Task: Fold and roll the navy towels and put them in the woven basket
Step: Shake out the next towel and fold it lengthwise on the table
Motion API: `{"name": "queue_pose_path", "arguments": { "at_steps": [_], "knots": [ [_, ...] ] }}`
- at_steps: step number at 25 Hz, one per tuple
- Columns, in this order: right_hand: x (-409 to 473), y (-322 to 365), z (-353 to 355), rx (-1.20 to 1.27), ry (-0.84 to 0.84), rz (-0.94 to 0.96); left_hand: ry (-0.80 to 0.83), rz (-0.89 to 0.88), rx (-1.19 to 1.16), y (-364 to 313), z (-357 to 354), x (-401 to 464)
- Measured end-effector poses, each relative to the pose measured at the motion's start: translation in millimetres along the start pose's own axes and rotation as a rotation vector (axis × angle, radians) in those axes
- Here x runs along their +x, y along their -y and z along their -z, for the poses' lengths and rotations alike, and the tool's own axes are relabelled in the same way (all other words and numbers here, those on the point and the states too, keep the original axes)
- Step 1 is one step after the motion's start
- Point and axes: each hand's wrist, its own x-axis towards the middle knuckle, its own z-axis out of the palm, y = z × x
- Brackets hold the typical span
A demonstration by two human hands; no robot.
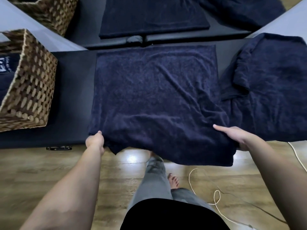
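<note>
- A flat navy terry towel [154,90] lay on the black tabletop [73,90], near edge overhanging.
- Left hand [95,141] gripped its near-left corner.
- Right hand [235,136] gripped its near-right edge, index finger extended.

— Where is bare room left on the black table [73,90]?
— A dark strip is seen between the woven basket [28,90] on the left and the spread towel [154,90].
— And on the right?
— That side is blocked by a heap of towels [265,83], touching the spread one. The far edge is closed off by a mirror [166,17]; the near edge is overhung by cloth.
</note>
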Motion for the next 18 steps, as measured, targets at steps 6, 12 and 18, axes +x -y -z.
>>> {"name": "queue_pose_path", "arguments": {
  "at_steps": [6, 12, 18],
  "knots": [
    [4.4, -35.3, 0.1, 0.402, -0.143, 0.155, -0.086, -0.143, 0.040, 18.6, 13.6, 7.2],
    [-4.9, -25.9, -8.6, -0.876, -0.321, 0.020, 0.076, -0.056, 0.140, 24.4, 21.8, -1.1],
    [-32.6, 41.1, -65.2, -1.142, -0.537, 0.224, 0.028, -0.063, 0.184, 34.8, 45.7, 1.0]
  ]
}}
